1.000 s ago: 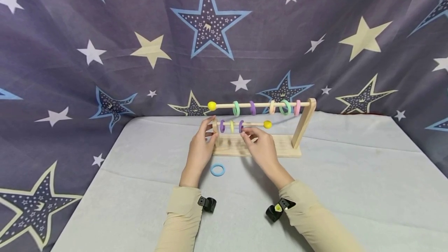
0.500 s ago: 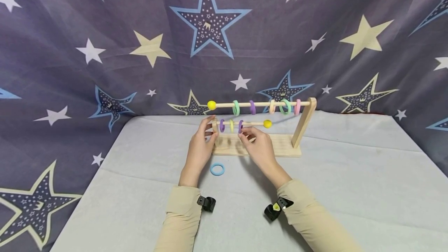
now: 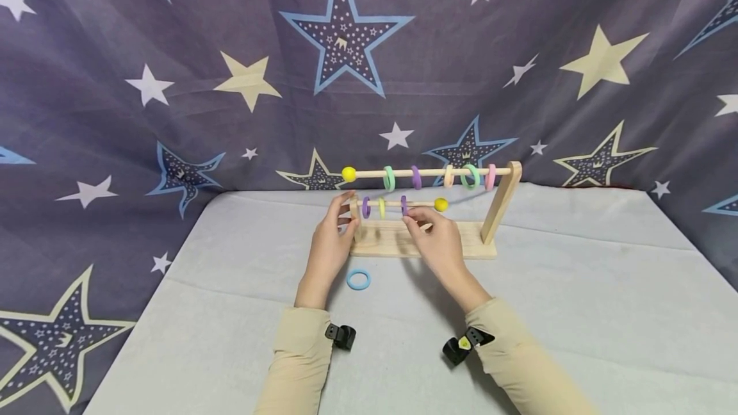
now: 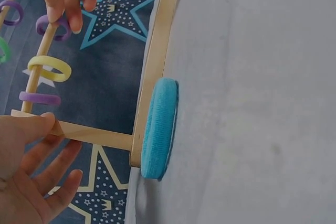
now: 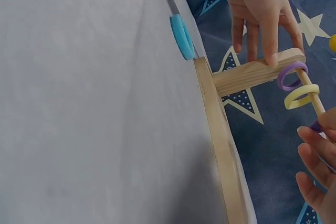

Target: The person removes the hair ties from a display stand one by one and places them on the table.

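Observation:
My left hand (image 3: 330, 242) grips the short post (image 4: 97, 134) of a wooden rack, thumb on one side and fingers on the other. A lower rod runs right from this post to a yellow end ball (image 3: 441, 204). On the rod hang a purple ring (image 4: 40, 98) near the post, a yellow ring (image 5: 301, 97) and a second purple ring (image 3: 404, 205). My right hand (image 3: 439, 245) pinches that second purple ring between thumb and forefinger, partly covering it in the right wrist view.
Above, a longer rod (image 3: 369, 174) from the tall right post (image 3: 500, 203) carries several green, purple, peach and pink rings. A light blue ring (image 3: 359, 279) lies on the cloth before the rack's base (image 3: 473, 250). A starry curtain (image 3: 202, 114) hangs behind.
My right hand has slid the second purple ring a little to the right along the lower rod, away from the yellow ring. My left hand stays on the post.

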A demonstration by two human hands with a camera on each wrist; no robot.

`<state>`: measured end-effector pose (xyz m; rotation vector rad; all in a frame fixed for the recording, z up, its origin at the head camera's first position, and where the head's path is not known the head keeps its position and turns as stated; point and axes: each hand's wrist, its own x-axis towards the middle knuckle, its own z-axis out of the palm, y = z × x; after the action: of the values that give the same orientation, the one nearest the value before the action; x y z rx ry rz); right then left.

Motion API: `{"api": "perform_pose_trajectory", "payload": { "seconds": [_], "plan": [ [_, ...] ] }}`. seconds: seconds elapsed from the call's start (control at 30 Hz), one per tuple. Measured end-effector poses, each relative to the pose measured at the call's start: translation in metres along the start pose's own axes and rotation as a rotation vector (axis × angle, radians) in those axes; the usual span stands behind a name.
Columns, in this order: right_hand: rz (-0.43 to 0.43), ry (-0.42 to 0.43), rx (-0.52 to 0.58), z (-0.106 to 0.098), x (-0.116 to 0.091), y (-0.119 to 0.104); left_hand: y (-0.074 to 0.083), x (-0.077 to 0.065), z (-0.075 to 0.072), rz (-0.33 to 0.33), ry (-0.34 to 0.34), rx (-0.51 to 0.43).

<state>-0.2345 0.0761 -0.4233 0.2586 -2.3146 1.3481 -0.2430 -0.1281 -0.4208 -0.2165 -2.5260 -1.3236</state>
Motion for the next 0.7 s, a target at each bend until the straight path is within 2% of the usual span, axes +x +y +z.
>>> {"api": "perform_pose_trajectory", "payload": {
  "seconds": [0.47,0.7],
  "plan": [
    [-0.019,0.087,-0.059,-0.019,-0.005,0.011,0.000,-0.001,0.001,0.000,-0.002,0.000],
    [-0.034,0.101,-0.043,-0.026,-0.005,0.016,0.001,-0.001,0.000,-0.002,-0.001,0.004]
  ]
}}
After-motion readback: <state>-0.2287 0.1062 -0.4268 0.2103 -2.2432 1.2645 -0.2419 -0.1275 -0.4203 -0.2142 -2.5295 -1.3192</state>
